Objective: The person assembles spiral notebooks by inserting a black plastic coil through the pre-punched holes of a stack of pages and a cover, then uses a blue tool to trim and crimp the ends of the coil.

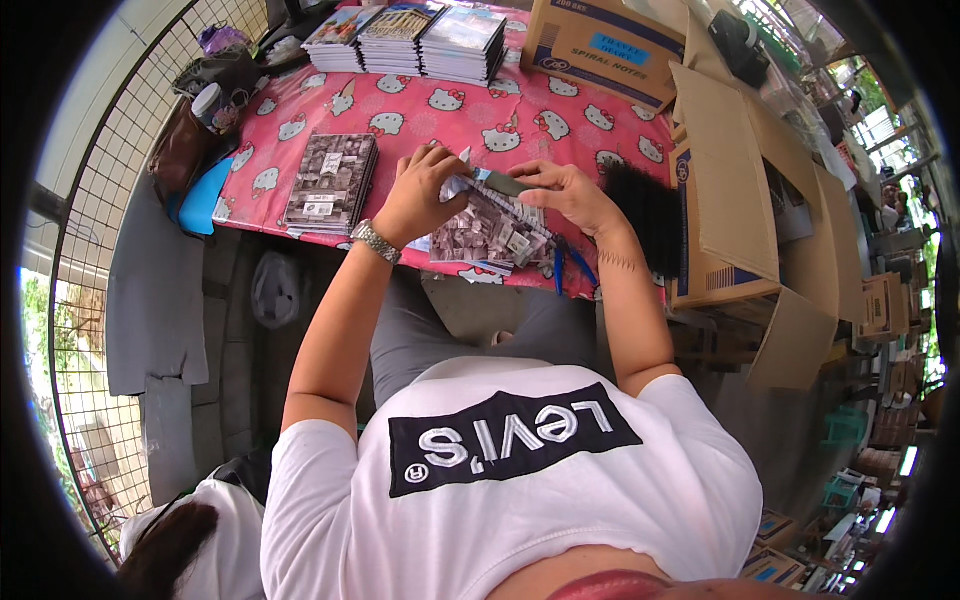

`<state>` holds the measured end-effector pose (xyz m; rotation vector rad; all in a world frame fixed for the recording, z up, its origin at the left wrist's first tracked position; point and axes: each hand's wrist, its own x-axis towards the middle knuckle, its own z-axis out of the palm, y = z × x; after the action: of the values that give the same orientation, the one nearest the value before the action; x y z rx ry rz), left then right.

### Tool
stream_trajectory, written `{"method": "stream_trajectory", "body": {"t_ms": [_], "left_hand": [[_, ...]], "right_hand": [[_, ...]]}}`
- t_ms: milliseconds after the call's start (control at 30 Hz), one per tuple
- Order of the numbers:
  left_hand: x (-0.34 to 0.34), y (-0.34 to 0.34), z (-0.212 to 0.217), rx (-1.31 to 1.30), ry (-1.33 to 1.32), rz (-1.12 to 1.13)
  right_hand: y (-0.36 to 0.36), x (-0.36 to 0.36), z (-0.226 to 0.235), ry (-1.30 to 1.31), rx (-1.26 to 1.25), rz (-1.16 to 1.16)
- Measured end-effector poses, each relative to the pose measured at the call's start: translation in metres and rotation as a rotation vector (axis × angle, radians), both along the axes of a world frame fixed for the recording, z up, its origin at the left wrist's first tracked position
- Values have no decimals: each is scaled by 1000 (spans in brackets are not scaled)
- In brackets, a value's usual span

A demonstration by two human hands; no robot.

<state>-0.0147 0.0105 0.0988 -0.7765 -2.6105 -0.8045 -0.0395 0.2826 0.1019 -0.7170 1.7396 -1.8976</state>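
Between my hands, at the table's near edge, is a small spiral notebook (506, 184), tilted, its grey-green side and pale bound edge partly showing. My left hand (430, 192) has its fingers curled over the left end of it. My right hand (568, 196) pinches its right end between thumb and fingers. Under them lie more notebooks with a grey-brown building print (475, 238). Blue-handled pliers (572, 268) rest at the table edge below my right hand. A neat stack of notebooks with the same print (333, 183) stands left of my left hand.
A heap of black spiral coils (638, 215) lies right of my right hand. Open cardboard boxes (725, 190) stand beyond it. Stacks of picture-covered notebooks (400, 42) and a closed carton (600, 50) sit along the far side of the pink patterned tablecloth (420, 110). Bags (183, 150) are at left.
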Motion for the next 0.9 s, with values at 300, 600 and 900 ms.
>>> {"method": "stream_trajectory", "body": {"t_ms": [300,600,900], "left_hand": [[-4,-13,-6,34,8,81],[-8,-13,-10,262,-157,-72],[-9,-7,4,271,-237,-104]], "right_hand": [[-2,-9,-2,-128,-137,71],[-16,-18,5,39,253,26],[-16,-19,-2,-204,-462,229]]}}
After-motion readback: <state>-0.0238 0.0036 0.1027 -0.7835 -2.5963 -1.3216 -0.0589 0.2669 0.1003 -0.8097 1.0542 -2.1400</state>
